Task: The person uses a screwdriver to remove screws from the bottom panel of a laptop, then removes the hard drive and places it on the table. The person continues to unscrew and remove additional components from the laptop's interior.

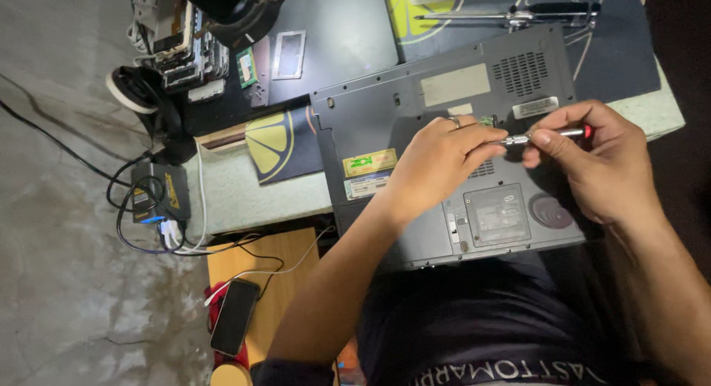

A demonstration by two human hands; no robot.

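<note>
Head view, slim metal screwdriver (pixel 544 135), both hands, matte grey laptop (pixel 415 112)

Both forearms reach forward; left hand (pixel 437 160) and right hand (pixel 592 160) meet, fingertips pinched, left ring finger ringed.

Laptop (pixel 444 156) upside down on table (pixel 244 197), near edge overhanging lap. Left hand (pixel 437 164) and right hand (pixel 592 164) over laptop base, right of centre, both on screwdriver (pixel 544 136) lying across between them. Second screwdriver (pixel 518 15) behind laptop on mat (pixel 622 60). Stack of phones (pixel 181 49) far left on table, memory stick (pixel 246 67) just right of stack. Adapter box (pixel 159 197) off table's left edge, cables (pixel 133 230) around it. Phone (pixel 234 317) on stool (pixel 274 282) below table edge, left of person.
</note>
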